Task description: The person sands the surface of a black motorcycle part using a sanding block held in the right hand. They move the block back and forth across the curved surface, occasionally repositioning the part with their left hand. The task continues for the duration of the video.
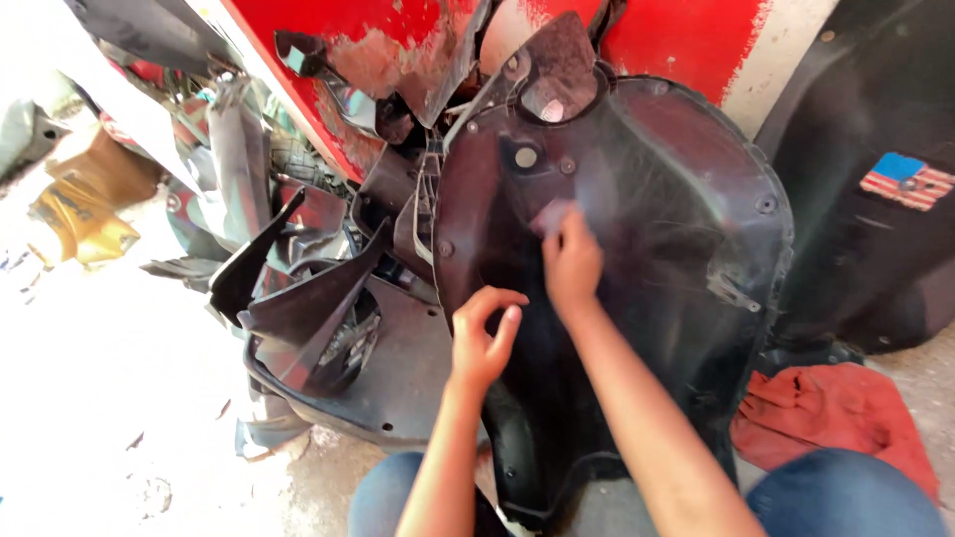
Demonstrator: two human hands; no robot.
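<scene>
A large black plastic scooter body panel (676,249) stands upright in front of me, leaning on a red wall. My right hand (570,261) presses a small pinkish-grey scrap (550,214), sandpaper or cloth, against the panel's middle. My left hand (482,338) is just below and to the left, its fingers curled loosely against the panel's left side, with nothing visibly in it. My knees in blue jeans (846,497) show at the bottom.
More black fairing pieces (298,298) lie piled to the left. A red-orange rag (831,413) is on the ground at right. Another black panel with a flag sticker (907,181) leans at far right. A yellow-brown object (80,214) sits far left.
</scene>
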